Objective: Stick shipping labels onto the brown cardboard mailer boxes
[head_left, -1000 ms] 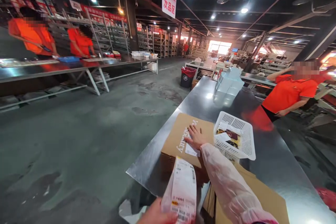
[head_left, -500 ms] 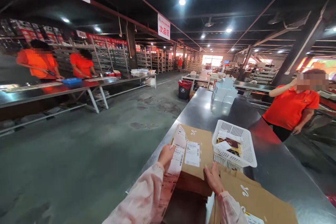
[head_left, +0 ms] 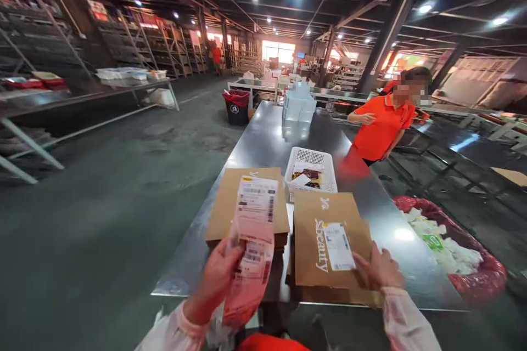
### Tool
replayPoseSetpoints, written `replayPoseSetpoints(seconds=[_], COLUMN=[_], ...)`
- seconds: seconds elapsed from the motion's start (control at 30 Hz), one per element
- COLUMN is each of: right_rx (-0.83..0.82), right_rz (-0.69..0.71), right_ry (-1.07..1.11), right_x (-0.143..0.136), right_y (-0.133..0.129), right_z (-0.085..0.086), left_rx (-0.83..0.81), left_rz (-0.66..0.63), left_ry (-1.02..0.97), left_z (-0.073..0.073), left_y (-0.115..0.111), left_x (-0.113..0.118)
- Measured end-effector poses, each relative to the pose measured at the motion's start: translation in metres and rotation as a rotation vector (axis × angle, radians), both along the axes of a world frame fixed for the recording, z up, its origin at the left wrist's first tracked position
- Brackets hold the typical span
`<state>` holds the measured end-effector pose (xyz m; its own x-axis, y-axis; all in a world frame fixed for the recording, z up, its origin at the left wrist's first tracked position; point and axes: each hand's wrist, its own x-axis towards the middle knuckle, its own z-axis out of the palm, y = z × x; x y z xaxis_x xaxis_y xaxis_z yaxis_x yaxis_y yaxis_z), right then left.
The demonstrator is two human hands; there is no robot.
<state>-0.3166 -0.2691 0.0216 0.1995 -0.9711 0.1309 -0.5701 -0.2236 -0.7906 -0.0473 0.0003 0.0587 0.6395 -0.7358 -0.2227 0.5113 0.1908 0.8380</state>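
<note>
My left hand holds up a strip of white shipping labels on pink backing, in front of a stack of flat brown boxes on the steel table. My right hand grips the near right corner of a brown flat box that bears a white label and lies on another stack. Both my arms wear translucent pink sleeves.
A white perforated basket with packets sits behind the boxes, and white cartons stand at the table's far end. A person in an orange shirt stands at the right side. A red-lined bin of waste paper is right; black bin far left.
The view swung right. My left hand pulled the label strip back and raised it. My right hand shifted to the labelled box on the right stack.
</note>
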Motion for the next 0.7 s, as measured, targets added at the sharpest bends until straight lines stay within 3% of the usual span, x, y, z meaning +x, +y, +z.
replayPoseSetpoints(seconds=[0.07,0.13,0.17,0.23,0.3,0.33,0.4,0.57,0.7], right_rx=[0.167,0.437,0.519,0.539,0.512,0.509,0.490,0.270,0.188], right_rz=[0.288,0.812,0.930,0.827,0.764,0.804,0.870,0.859,0.920], right_ry=[-0.011,-0.223,-0.305,-0.439,-0.441,-0.415,-0.385,-0.190,-0.108], right_x=[0.024,0.061,0.080,0.110,0.127,0.132,0.140,0.163,0.175], right_y=[0.034,0.077,0.098,0.133,0.151,0.154,0.148,0.118,0.115], right_z=[0.005,0.008,0.008,0.007,0.007,0.008,0.014,0.043,0.055], left_rx=[-0.027,-0.037,-0.029,-0.003,0.028,0.051,0.109,0.135,0.197], left_rz=[-0.027,-0.119,-0.183,-0.258,-0.193,-0.120,-0.009,0.016,0.283], left_ry=[-0.009,-0.087,-0.148,-0.273,-0.330,-0.331,-0.328,-0.325,-0.350], left_z=[-0.016,-0.029,-0.033,-0.035,-0.029,-0.025,-0.018,-0.019,-0.029], left_y=[0.000,-0.003,-0.004,-0.006,-0.007,-0.008,-0.009,-0.016,-0.027], left_x=[-0.023,-0.040,-0.044,-0.043,-0.032,-0.025,-0.013,-0.010,-0.016])
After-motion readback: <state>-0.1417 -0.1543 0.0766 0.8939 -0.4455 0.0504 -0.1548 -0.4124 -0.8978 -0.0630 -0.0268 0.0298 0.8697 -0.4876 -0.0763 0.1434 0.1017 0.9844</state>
